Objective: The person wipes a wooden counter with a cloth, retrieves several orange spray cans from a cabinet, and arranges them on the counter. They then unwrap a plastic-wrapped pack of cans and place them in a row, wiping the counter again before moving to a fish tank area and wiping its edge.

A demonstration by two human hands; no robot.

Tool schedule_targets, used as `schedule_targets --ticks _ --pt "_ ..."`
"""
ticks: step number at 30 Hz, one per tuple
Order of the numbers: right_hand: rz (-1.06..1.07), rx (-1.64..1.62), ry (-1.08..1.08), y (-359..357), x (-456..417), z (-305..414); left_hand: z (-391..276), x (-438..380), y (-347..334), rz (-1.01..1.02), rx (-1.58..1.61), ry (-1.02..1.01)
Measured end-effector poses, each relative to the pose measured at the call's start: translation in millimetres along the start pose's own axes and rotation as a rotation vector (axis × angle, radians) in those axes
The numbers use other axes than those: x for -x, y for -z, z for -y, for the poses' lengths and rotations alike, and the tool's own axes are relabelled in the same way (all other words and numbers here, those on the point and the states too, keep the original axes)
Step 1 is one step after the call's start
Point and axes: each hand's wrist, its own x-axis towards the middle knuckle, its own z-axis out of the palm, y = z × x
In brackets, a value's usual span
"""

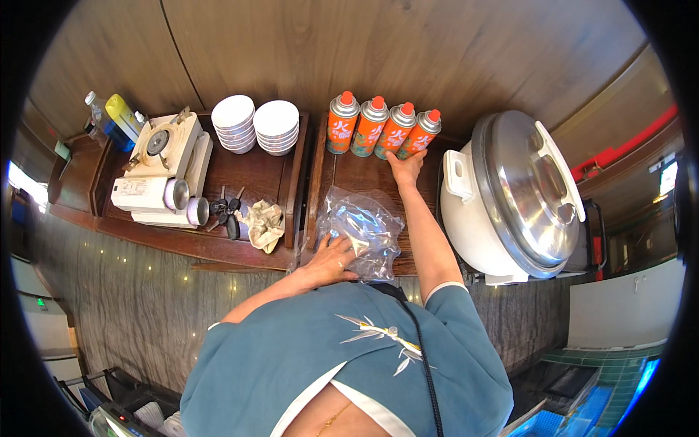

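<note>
Orange gas canisters with red caps stand in a row at the back of the dark wooden cabinet top (349, 173). My right hand (407, 166) is at the lower part of the rightmost gas canister (419, 136), thumb and fingers around its base; how firmly it grips cannot be told. A crumpled clear plastic bag (366, 226) lies on the wood nearer to me. My left hand (334, 259) rests on the bag's near left part with its fingers spread.
A large white rice cooker (475, 218) with a steel lid stands at right. To the left are stacked white bowls (276, 123), stacked portable gas stoves (164, 147), keys (232, 207), a crumpled cloth (265, 224) and bottles (123, 114). A raised wooden edge (297, 185) separates the two surfaces.
</note>
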Motion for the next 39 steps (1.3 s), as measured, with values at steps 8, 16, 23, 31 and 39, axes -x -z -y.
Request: schedule_targets --ticks 8,16,23,31,39 --pt "-0.07 0.049 -0.113 8 4 -2 -3 -5 -4 -0.041 -0.017 -0.08" --pt "0.77 0.115 0.669 107 147 55 0 1 -16 -0.175 -0.023 -0.07" --pt "0.595 0.533 0.709 64 160 11 -4 11 -29 -0.375 -0.17 -0.089" --pt "0.903 0.078 0.284 100 198 28 -27 36 -32 -0.715 -0.008 -0.084" --pt "1.403 -0.852 -0.319 146 261 21 -82 68 -35 -0.595 0.102 0.04"
